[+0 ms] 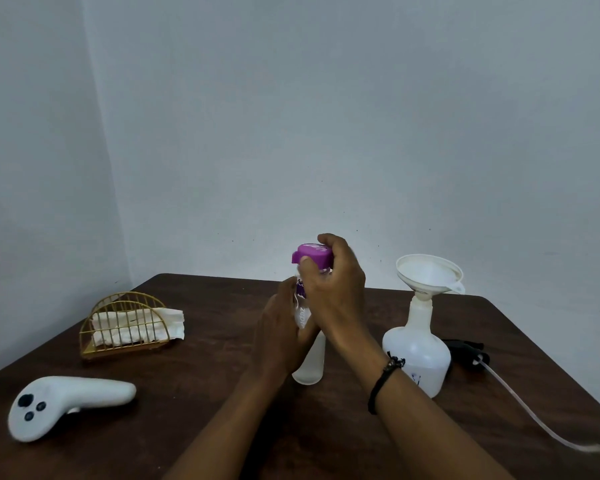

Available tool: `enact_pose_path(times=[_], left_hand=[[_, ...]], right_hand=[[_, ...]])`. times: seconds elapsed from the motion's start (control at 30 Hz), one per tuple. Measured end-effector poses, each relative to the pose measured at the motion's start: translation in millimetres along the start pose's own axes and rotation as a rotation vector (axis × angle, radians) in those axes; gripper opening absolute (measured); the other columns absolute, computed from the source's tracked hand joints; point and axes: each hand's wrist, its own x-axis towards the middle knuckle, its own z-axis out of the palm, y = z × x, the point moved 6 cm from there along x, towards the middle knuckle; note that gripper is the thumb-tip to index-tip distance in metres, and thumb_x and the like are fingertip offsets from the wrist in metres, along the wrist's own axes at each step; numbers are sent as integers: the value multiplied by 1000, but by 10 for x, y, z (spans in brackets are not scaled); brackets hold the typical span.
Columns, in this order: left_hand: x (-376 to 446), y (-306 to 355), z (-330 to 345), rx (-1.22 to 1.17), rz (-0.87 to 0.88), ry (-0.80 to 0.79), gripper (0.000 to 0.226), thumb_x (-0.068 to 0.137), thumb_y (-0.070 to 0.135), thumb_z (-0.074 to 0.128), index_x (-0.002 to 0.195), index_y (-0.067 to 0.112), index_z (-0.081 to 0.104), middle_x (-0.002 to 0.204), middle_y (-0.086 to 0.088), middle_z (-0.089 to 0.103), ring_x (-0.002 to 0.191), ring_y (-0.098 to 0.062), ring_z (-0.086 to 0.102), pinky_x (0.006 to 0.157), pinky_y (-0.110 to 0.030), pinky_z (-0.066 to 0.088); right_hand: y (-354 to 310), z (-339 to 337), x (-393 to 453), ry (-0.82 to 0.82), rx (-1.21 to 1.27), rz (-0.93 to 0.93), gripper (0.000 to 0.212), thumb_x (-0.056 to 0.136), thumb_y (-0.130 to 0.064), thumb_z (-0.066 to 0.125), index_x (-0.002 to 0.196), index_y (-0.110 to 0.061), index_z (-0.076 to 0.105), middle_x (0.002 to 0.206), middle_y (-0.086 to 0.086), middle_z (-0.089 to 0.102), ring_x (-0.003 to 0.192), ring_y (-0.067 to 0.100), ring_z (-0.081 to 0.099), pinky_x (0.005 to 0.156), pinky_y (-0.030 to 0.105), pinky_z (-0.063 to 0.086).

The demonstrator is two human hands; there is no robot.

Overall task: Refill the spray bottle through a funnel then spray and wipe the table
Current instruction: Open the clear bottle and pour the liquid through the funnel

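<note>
The person holds a clear bottle [308,355] up off the brown table [222,393]. The left hand [281,336] wraps around its middle. The right hand [333,285] grips the purple cap [311,258] on top, with fingers curled around it. It looks like the cap is about to be twisted, but it cannot be told if it is tight or loose.

The white spray bottle [417,351] stands just to the right, on the table. A white funnel [429,273] sits in its neck and leans a bit. The black spray head [466,351] lies behind it, with a thin tube [534,415] running across the table.

A few things could go wrong. If the cap pops off fast, the liquid could splash out. The right arm is close to the spray bottle, so a bump could knock it or tip the funnel out. Pouring too fast could make the funnel spill over.

Paper napkins [137,325] wait in a gold holder [125,327] on the left. A white controller [66,403] lies near the front.
</note>
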Motion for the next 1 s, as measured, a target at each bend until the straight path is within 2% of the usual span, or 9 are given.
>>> enact_pose_path(times=[0.13, 0.2, 0.33, 0.47, 0.6, 0.67, 0.8, 0.9, 1.0], left_hand=[[13, 21, -26, -8, 25, -40, 58, 79, 52, 50, 126, 17, 51, 99, 10, 63, 84, -6, 62, 70, -23, 49], [13, 12, -25, 6, 33, -34, 58, 81, 50, 52, 128, 17, 49, 101, 11, 61, 87, -7, 62, 73, -23, 51], [5, 30, -10, 9, 18, -23, 56, 80, 53, 52, 122, 15, 54, 95, 17, 57, 82, -6, 61, 72, -27, 52], [-3, -8, 4, -18, -6, -36, 60, 78, 56, 51, 121, 14, 55, 95, 15, 58, 84, -6, 61, 71, -26, 50], [-13, -16, 5, -37, -45, -34, 69, 74, 57, 47, 122, 9, 55, 97, 17, 54, 89, -8, 62, 73, -21, 44], [-8, 8, -14, 10, -2, -16, 57, 78, 53, 50, 120, 14, 54, 95, 23, 53, 82, 6, 55, 70, -12, 42], [9, -8, -14, 16, -7, -32, 56, 79, 56, 53, 122, 20, 53, 98, 18, 56, 81, 8, 56, 70, -9, 43], [4, -52, -1, -23, -57, -42, 66, 77, 56, 55, 127, 14, 51, 104, 10, 59, 95, -2, 60, 77, -15, 45], [0, -32, 2, -10, -11, -52, 64, 79, 54, 57, 130, 17, 48, 106, 12, 59, 96, -4, 62, 79, -17, 49]], right_hand=[[-9, 80, -8, -92, -1, 32, 51, 93, -43, 60, 137, -24, 44, 117, -5, 51, 98, 10, 56, 73, 15, 46], [-28, 80, -17, -54, -86, -1, 61, 84, -52, 68, 135, -24, 47, 119, -6, 44, 98, 8, 52, 70, 8, 42], [-34, -8, -19, 10, -43, -21, 53, 88, -36, 64, 137, -23, 50, 125, -1, 53, 99, 9, 54, 71, 2, 44], [-25, 35, -8, -62, 63, 31, 53, 92, -41, 40, 142, -22, 47, 131, -2, 54, 113, 17, 57, 91, 34, 55], [-18, 59, -8, -25, -56, 20, 55, 86, -42, 70, 135, -25, 51, 124, -4, 39, 106, 11, 52, 69, 2, 42], [-23, 27, -15, 7, -39, 13, 52, 85, -33, 73, 133, -25, 53, 120, -6, 44, 101, 8, 53, 69, 2, 44], [-38, -2, -9, -19, 95, 40, 46, 92, -25, 59, 137, -25, 51, 117, -9, 55, 102, 11, 59, 88, 32, 57], [-31, 40, 7, -56, 19, 30, 61, 89, -41, 68, 143, -24, 46, 131, -4, 49, 111, 11, 55, 77, 3, 42], [-23, 43, 3, -22, -46, 26, 70, 81, -40, 77, 143, -26, 47, 125, -3, 40, 104, 8, 50, 67, -3, 35]])
